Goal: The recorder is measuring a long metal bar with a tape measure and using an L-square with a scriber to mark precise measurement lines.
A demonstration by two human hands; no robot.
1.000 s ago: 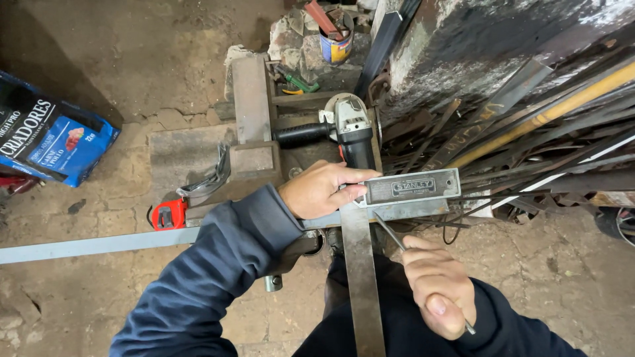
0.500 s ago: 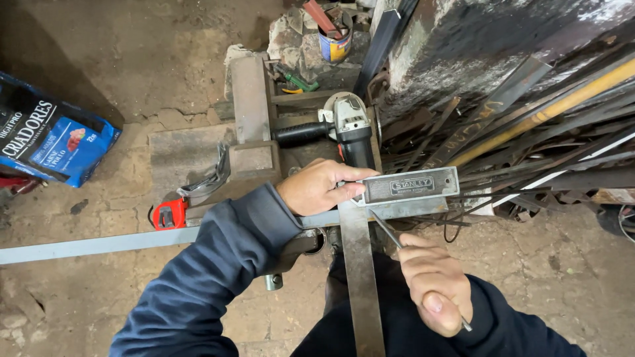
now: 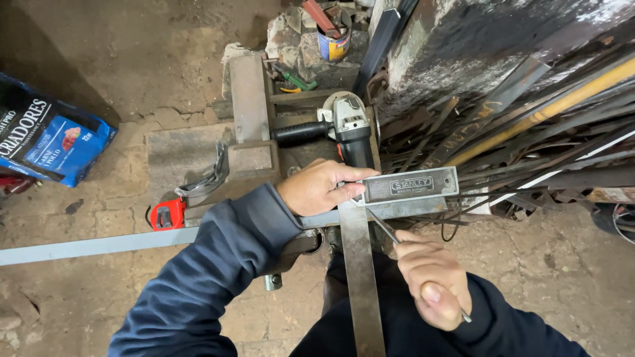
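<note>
The left hand (image 3: 321, 188) presses flat on a steel try square (image 3: 410, 186), fingers curled over the end of its grey rectangular stock, which carries a raised nameplate. The square's blade (image 3: 360, 277) runs down toward 6 o'clock, dull and rust-speckled. The stock lies along a long flat metal bar (image 3: 99, 244) stretching out to 9 o'clock. The right hand (image 3: 433, 284) is closed around a thin metal scriber (image 3: 383, 228), its tip touching the bar beside the blade. At 12 o'clock rests an angle grinder (image 3: 347, 129); at 9 o'clock, a red tape measure (image 3: 167, 215).
</note>
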